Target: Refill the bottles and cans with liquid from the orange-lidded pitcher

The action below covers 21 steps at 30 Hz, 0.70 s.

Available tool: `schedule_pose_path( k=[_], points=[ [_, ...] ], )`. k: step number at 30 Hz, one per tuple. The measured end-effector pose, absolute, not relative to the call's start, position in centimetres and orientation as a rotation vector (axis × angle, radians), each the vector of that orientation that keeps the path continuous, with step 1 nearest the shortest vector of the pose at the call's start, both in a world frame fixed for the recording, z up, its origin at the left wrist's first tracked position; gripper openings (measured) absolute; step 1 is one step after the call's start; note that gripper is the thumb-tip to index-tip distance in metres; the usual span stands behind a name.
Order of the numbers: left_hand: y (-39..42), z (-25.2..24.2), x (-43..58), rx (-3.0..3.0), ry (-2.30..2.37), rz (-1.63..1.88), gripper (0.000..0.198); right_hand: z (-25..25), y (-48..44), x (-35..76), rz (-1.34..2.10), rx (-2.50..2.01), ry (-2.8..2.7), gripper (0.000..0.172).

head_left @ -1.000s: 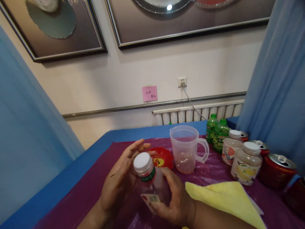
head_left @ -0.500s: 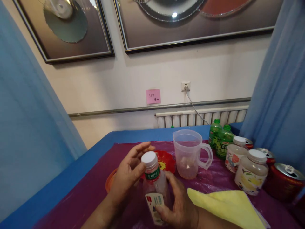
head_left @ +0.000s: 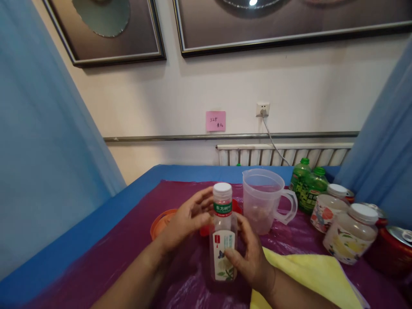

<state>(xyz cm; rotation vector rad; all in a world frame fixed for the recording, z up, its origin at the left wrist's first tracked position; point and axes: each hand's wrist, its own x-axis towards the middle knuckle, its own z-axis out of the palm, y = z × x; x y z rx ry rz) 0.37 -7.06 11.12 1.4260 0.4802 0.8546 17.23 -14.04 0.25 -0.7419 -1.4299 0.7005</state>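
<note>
A clear plastic bottle with a white cap and a green neck band stands upright on the purple table cover. My right hand is wrapped round its lower body, thumb across the label. My left hand rests against the bottle's left shoulder, just below the cap, with its fingers curled loosely and partly spread. Whether the left hand grips the bottle or only touches it is unclear.
A clear measuring jug stands just behind the bottle, a red dish and an orange lid beside it. A yellow cloth lies front right. Green bottles, two white-lidded jars and red cans crowd the right side.
The bottle has gone from tilted toward me to upright on the table. My left hand has slid from the cap area to the bottle's shoulder. The camera has shifted left and down.
</note>
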Motion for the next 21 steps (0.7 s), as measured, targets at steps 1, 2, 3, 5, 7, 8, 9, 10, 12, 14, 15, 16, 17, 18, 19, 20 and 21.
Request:
schedule_pose_path(
  k=[1,2,3,5,7,8,9,10,12,14,15,16,17,18,19,20,21],
  points=[
    [-7.3,10.6,0.1,1.469,0.487,0.805,0.075,0.1,-14.0,17.2,0.712,-0.727,-1.410,0.066],
    [-7.7,10.1,-0.2,1.512,0.502,0.756,0.072,0.0,-13.9,17.1,0.728,-0.721,-1.405,0.066],
    [-8.1,9.7,-0.6,1.552,0.520,0.710,0.068,-0.1,-13.9,17.1,0.746,-0.721,-1.413,0.066],
    [-8.8,9.1,-1.4,1.614,0.567,0.657,0.060,-0.4,-13.9,17.0,0.766,-0.732,-1.464,0.066],
    [-9.1,8.9,-2.3,1.656,0.642,0.676,0.057,-0.9,-14.0,17.0,0.715,-0.753,-1.535,0.069],
    [-8.9,8.9,-2.9,1.664,0.700,0.712,0.057,-1.1,-14.0,17.1,0.659,-0.773,-1.562,0.070],
    [-8.4,8.9,-3.7,1.661,0.771,0.762,0.058,-1.3,-14.0,17.2,0.591,-0.797,-1.579,0.069],
    [-7.5,9.0,-4.6,1.648,0.850,0.828,0.059,-1.4,-14.1,17.3,0.524,-0.822,-1.589,0.066],
    [-4.6,9.2,-6.7,1.603,1.032,1.005,0.063,-1.6,-14.2,17.6,0.421,-0.866,-1.610,0.056],
    [-0.4,9.4,-9.1,1.604,1.204,1.224,0.069,-1.6,-14.2,17.8,0.346,-0.883,-1.665,0.049],
    [2.0,9.5,-10.4,1.622,1.319,1.331,0.071,-1.6,-14.2,17.8,0.310,-0.880,-1.700,0.048],
    [4.4,9.6,-11.6,1.653,1.469,1.398,0.071,-1.5,-14.1,17.9,0.276,-0.875,-1.736,0.049],
    [6.7,9.6,-12.6,1.702,1.665,1.392,0.067,-1.5,-14.0,17.9,0.247,-0.869,-1.769,0.051],
    [8.8,9.6,-13.6,1.709,1.756,1.381,0.061,-1.5,-13.9,18.0,0.224,-0.865,-1.792,0.053],
    [10.7,9.5,-14.3,1.712,1.823,1.366,0.055,-1.5,-13.8,18.0,0.207,-0.861,-1.808,0.054],
    [12.3,9.5,-14.9,1.717,1.895,1.340,0.050,-1.6,-13.6,18.0,0.193,-0.855,-1.818,0.054],
    [13.7,9.4,-15.4,1.715,1.952,1.319,0.046,-1.8,-13.4,18.0,0.179,-0.844,-1.824,0.054]
  ],
)
